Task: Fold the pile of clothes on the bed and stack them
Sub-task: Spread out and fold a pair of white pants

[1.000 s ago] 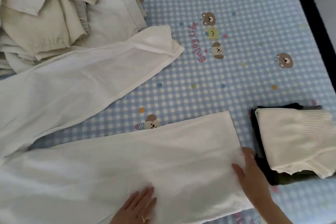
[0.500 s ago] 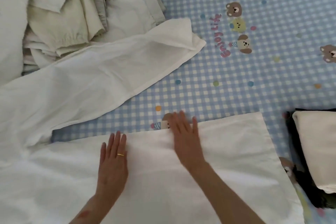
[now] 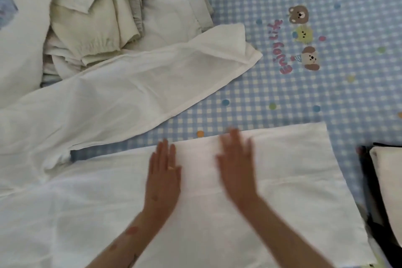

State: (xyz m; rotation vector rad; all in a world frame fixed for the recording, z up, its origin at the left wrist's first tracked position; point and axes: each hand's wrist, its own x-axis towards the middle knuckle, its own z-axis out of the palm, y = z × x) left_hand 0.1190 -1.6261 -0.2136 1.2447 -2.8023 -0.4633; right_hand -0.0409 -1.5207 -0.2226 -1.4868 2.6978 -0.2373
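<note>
White trousers lie spread on the bed; the near leg (image 3: 272,191) runs across the bottom and the far leg (image 3: 134,93) angles up toward the middle. My left hand (image 3: 163,178), wearing a ring, lies flat with straight fingers on the near leg. My right hand (image 3: 237,165), blurred, lies flat beside it near the leg's upper edge. A pile of cream clothes (image 3: 93,17) sits at the top left. A stack of folded clothes (image 3: 385,191), cream on dark, sits at the right edge.
The bed has a blue checked sheet (image 3: 315,98) printed with bears and dots, bare at the upper right. A white cloth (image 3: 21,28) covers the far left.
Both hands went from the near leg's lower edge and hem up to its upper edge, then slid slightly right. The view shifted left, pushing the folded stack to the frame's edge.
</note>
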